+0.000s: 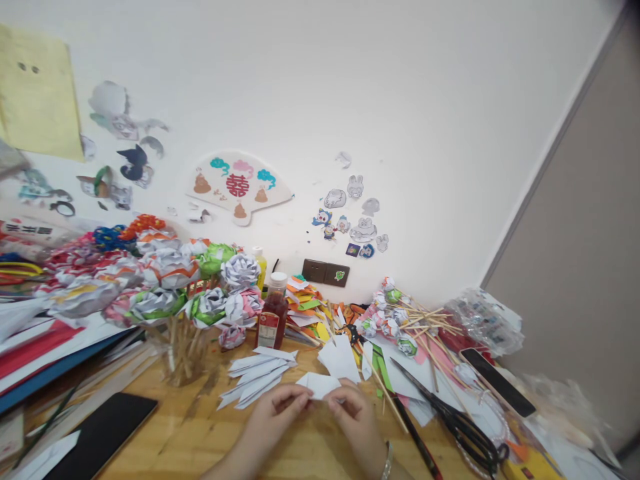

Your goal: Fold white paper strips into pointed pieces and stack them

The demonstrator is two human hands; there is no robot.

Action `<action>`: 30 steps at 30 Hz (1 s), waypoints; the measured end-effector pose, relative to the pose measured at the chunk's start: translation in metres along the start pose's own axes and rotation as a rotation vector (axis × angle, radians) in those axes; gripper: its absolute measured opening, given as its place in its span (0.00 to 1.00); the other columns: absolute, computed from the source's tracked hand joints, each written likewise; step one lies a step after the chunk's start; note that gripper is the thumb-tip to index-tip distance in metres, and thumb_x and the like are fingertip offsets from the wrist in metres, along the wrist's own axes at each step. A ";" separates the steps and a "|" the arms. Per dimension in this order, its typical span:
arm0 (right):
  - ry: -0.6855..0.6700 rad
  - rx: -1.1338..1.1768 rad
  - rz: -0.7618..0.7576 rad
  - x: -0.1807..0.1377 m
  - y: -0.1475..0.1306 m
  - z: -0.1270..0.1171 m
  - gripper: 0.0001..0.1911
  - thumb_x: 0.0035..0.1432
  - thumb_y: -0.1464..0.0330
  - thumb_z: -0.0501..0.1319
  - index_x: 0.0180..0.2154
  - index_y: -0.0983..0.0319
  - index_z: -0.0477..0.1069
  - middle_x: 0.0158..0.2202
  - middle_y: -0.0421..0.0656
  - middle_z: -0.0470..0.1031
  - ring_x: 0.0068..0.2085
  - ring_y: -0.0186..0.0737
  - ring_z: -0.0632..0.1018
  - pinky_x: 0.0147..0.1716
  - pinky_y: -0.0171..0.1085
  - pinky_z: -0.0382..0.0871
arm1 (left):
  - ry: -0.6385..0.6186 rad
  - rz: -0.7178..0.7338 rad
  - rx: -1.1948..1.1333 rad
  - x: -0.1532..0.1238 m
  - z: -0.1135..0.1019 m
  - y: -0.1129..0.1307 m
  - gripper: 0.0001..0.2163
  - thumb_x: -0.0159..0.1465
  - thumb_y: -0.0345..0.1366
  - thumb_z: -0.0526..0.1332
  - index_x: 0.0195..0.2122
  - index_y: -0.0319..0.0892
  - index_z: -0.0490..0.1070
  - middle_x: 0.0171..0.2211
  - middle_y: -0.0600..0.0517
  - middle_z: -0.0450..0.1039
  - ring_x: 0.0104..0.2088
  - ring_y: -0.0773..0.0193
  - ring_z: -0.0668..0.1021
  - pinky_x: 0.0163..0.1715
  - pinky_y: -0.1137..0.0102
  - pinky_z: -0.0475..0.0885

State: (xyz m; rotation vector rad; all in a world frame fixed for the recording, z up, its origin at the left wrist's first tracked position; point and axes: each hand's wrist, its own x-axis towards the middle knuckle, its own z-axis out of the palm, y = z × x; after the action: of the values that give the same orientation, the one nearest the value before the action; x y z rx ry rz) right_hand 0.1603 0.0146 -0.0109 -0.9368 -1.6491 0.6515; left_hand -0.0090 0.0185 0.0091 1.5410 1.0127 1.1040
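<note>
A small folded piece of white paper (pixel 319 385) is held up between my two hands, just above the wooden table. My left hand (pixel 280 408) pinches its left edge between thumb and fingers. At the right edge, my right hand (pixel 351 408) grips the same paper with curled fingers; a bracelet shows on that wrist. Just beyond my left hand lies a stack of folded white paper strips (pixel 260 375). Behind my right hand is a larger white paper piece (pixel 341 359).
Paper flowers on sticks (pixel 170 267) stand in a clear container at left. A red-brown bottle (pixel 273 317) is behind the strips. Black scissors (pixel 457 423), a pen (pixel 416 437) and a phone (pixel 497 382) lie at right. A black tablet-like slab (pixel 103 437) lies front left.
</note>
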 end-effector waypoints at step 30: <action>0.082 0.214 0.171 -0.002 0.004 0.002 0.12 0.46 0.66 0.59 0.36 0.61 0.68 0.34 0.45 0.71 0.34 0.42 0.72 0.30 0.36 0.66 | 0.027 0.005 -0.355 0.006 0.003 -0.015 0.14 0.46 0.38 0.63 0.33 0.42 0.67 0.32 0.52 0.70 0.30 0.64 0.72 0.31 0.71 0.67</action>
State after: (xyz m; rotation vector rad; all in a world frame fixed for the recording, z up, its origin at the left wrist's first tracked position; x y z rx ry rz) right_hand 0.1596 0.0154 -0.0160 -0.9413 -1.4058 0.8764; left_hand -0.0062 0.0270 -0.0050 1.2457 0.7806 1.2360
